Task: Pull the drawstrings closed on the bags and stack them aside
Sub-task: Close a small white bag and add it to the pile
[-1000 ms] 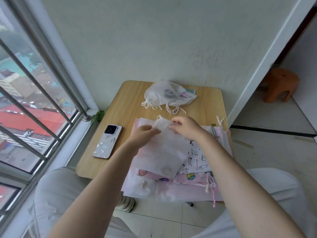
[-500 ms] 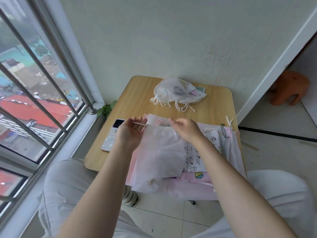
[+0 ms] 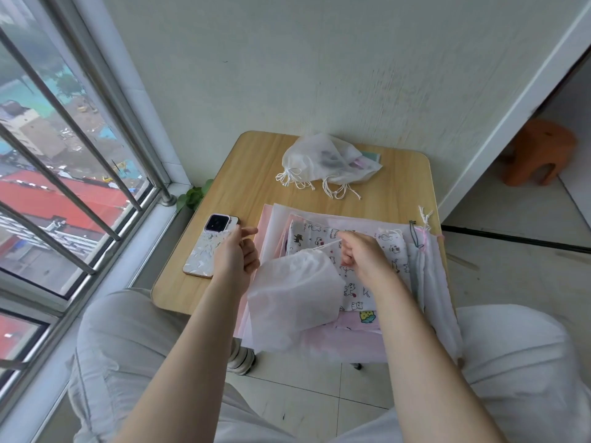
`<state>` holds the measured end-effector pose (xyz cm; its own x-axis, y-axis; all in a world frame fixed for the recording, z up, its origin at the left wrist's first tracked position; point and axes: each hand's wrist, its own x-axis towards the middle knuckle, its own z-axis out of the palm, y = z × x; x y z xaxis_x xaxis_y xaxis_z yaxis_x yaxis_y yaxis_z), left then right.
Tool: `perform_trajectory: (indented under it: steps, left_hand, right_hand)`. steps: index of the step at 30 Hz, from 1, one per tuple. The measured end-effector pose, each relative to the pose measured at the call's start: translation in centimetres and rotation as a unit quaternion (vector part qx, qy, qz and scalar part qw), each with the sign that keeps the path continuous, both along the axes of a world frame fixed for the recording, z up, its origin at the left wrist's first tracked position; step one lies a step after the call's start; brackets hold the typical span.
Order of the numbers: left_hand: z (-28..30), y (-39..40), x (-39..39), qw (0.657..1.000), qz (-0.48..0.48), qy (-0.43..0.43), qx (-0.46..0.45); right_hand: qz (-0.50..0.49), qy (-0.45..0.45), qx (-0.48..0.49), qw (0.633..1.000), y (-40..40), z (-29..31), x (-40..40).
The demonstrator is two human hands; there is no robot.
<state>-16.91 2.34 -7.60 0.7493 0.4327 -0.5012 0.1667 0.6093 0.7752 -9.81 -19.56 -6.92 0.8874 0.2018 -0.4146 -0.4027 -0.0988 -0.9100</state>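
A white translucent drawstring bag (image 3: 294, 295) hangs over the table's front edge on top of a pile of flat bags (image 3: 367, 343). My right hand (image 3: 361, 255) grips the bag's gathered mouth and its thin cord. My left hand (image 3: 236, 254) is at the bag's left corner, forefinger and thumb pointing right with a small gap between them. A cord in that hand cannot be made out. A cat-print bag (image 3: 323, 235) lies just under the white one. At the table's back sits a heap of closed white bags (image 3: 323, 161) with knotted cords.
A phone (image 3: 211, 244) lies face down at the left side of the small wooden table (image 3: 256, 174). A barred window runs along the left, a wall stands behind, and an orange stool (image 3: 537, 151) is on the floor at right. My knees flank the table.
My left hand has drawn out to the left, away from the bag's mouth. The mouth went from flat and wide to bunched at my right hand, and the bag tilted toward me.
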Motion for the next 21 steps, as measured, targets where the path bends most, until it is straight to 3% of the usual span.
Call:
perform_trajectory:
  steps: [2,4,8,13,17,21]
  left_hand:
    - [0.2,-0.5,-0.1,0.999,-0.027,0.011,0.030]
    - [0.3,-1.0,-0.1,0.998,-0.041,0.012,0.042]
    - [0.4,-1.4,-0.3,0.999,-0.034,0.020,0.037]
    - [0.3,-1.6,-1.1,0.998,-0.014,0.016,0.050]
    - [0.4,-0.5,-1.8,0.989,0.012,0.011,0.144]
    - [0.8,0.7,-2.4,0.955,0.019,0.035,0.295]
  right_hand:
    - [-0.060,0.089,0.189,0.976,0.0,-0.3,-0.4]
    - [-0.115,0.138,0.326,0.928,0.0,-0.3,-0.7]
    - [-0.178,0.166,0.456,0.856,-0.2,-0.2,-1.1]
    - [-0.231,0.183,0.487,0.822,-0.6,0.1,-1.3]
    - [-0.258,0.174,0.408,0.858,-2.0,-0.2,-0.8]
    - [-0.301,0.126,0.315,0.892,-3.9,-0.1,-0.4]
